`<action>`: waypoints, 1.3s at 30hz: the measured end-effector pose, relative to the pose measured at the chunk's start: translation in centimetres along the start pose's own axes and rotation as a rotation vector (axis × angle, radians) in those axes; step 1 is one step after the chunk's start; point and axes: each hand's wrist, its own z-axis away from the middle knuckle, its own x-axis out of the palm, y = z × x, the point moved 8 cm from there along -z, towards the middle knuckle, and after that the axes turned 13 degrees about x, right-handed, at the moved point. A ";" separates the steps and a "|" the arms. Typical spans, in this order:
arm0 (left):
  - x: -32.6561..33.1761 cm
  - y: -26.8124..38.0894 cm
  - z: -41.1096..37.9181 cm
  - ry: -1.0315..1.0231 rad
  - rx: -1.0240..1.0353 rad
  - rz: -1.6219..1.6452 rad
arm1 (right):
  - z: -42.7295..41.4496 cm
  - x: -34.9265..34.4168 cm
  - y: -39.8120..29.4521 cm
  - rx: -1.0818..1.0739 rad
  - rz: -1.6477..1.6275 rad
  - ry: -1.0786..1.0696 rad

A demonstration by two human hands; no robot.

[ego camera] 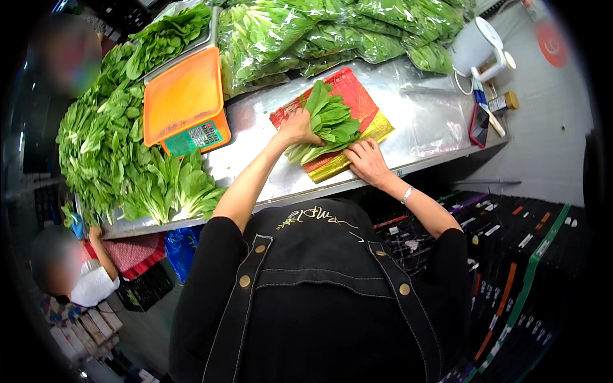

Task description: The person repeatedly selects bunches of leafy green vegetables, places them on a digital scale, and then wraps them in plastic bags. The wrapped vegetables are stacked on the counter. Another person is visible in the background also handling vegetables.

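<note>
My left hand point(299, 128) grips a bunch of leafy greens point(333, 119), its thumb across the stems. The bunch lies over a red and gold printed sheet or bag point(354, 88) on the metal table point(244, 167). At the near gold edge of that sheet, my right hand point(368, 160) rests with bent fingers by the lower leaves; whether it pinches the edge is not clear. An orange plastic container point(184, 100) stands to the left of my left hand. Loose leafy greens point(115, 139) are heaped beyond it, and more point(191, 186) lie near the table's front edge.
Clear bags of greens point(306, 33) are piled along the back. A white plastic jug point(476, 45), a red-edged phone-like object point(479, 125) and a yellow-capped jar point(504, 102) stand or lie at right. Stacked black crates point(517, 239) are below right. Another person point(93, 282) is at lower left.
</note>
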 end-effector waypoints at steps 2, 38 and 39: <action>1.7 -1.0 -0.9 0.026 0.077 0.006 | 0.2 0.7 0.9 -0.072 0.016 -0.035; -5.3 -3.3 -3.4 0.046 -0.054 -0.113 | -9.7 3.6 0.8 -0.207 -0.138 -0.084; -5.2 -3.8 -3.7 0.007 -0.055 -0.016 | -9.6 3.6 0.9 -0.196 -0.152 -0.086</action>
